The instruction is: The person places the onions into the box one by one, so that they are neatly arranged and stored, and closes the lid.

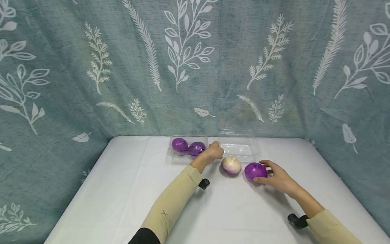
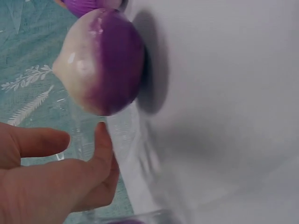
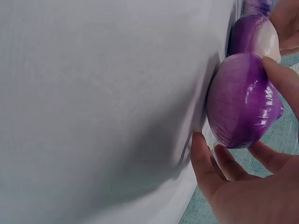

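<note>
My right hand (image 1: 280,181) holds a shiny purple onion (image 1: 255,171) on the white table. In the right wrist view, the thumb touches one side of this onion (image 3: 240,100) and fingertips meet the other. Beside it lies a bulb that is part white, part purple, like a turnip (image 1: 231,165). My left hand (image 1: 213,152) is left of that bulb, between two clear plastic containers, with nothing seen in its fingers. The left wrist view shows thumb and forefinger apart, just short of the turnip-like bulb (image 2: 105,63).
The left clear container (image 1: 173,159) holds two purple onions (image 1: 179,144). Behind the turnip-like bulb stands another clear container (image 1: 240,149), its lid raised. A patterned green curtain (image 1: 219,67) hangs behind the white table (image 1: 137,189).
</note>
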`<state>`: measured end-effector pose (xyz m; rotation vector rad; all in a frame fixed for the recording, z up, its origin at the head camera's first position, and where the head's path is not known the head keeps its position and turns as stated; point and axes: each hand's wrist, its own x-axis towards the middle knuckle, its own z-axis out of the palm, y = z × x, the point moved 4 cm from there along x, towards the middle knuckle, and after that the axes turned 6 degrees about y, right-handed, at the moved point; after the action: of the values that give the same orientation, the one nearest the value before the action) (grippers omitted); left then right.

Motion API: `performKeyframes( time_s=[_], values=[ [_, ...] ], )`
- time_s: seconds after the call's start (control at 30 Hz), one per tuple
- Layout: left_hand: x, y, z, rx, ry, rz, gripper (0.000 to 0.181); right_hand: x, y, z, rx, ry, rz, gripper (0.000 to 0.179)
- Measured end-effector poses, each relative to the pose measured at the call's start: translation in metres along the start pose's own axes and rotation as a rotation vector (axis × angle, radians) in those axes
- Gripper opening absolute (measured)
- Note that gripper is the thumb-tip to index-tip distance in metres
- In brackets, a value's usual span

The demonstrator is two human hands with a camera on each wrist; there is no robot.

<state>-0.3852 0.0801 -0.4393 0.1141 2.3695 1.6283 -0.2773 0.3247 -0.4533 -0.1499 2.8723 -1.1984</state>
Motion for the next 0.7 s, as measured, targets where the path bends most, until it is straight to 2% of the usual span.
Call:
performKeyframes(
  time_s=[0.1,0.3,0.47,0.7],
  values=[
    [0.0,-0.004,-0.001,-0.009,0.012,0.003,0.05,0.001,0.0,0.001,0.002,0.003,-0.01,0.085],
    [-0.001,-0.005,0.0,-0.023,0.038,0.051,0.038,0.003,0.001,0.002,0.004,0.011,-0.018,0.085],
    [-0.004,-0.005,0.0,-0.052,0.075,0.079,0.047,0.005,0.003,0.002,-0.002,0.033,-0.034,0.084],
    [-0.004,-0.006,0.0,-0.125,0.096,0.081,0.068,0.005,-0.003,-0.008,-0.02,0.057,-0.06,0.083]
  ],
)
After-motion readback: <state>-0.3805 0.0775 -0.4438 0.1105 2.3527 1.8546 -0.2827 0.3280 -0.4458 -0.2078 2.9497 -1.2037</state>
